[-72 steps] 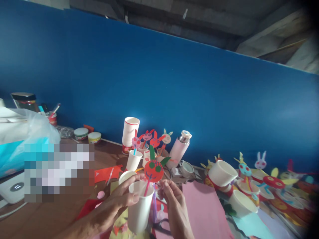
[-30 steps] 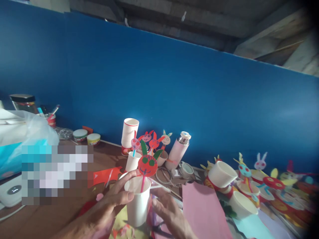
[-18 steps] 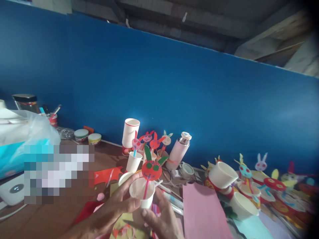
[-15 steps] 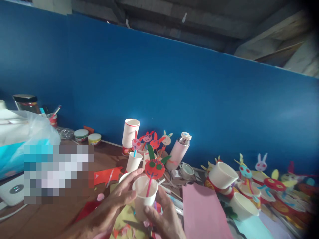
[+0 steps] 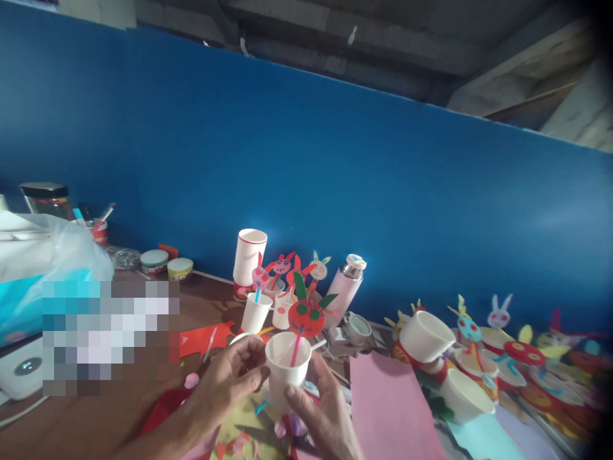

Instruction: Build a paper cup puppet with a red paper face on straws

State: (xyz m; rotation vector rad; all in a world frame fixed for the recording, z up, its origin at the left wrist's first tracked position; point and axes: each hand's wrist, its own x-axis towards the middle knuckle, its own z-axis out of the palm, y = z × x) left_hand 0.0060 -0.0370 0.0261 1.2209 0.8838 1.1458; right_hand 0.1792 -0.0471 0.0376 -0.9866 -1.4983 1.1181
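Note:
A white paper cup (image 5: 287,377) is held upright between both hands. In it stands a pink straw bearing a red paper face (image 5: 307,318) with green eyes and two green ears. The fingers of my left hand (image 5: 239,377) are bent at the cup's left side, thumb near its wall. My right hand (image 5: 325,402) wraps the right side, its thumb across the front. Behind the cup is a white cup (image 5: 257,314) with a pink paper face on a blue straw, among more paper-face cups. Another cup's rim shows partly behind my left fingers.
Behind are a stack of cups (image 5: 249,259) and a pink thermos (image 5: 345,287). Pink paper (image 5: 387,409) lies right, near several decorated cups. Yellow paper (image 5: 239,418) with scraps lies below the hands. Tubs and a plastic bag (image 5: 81,255) are at left.
The held cup has moved slightly right and up with its red face. My left fingers have curled and sit a little lower. My right hand has shifted slightly right.

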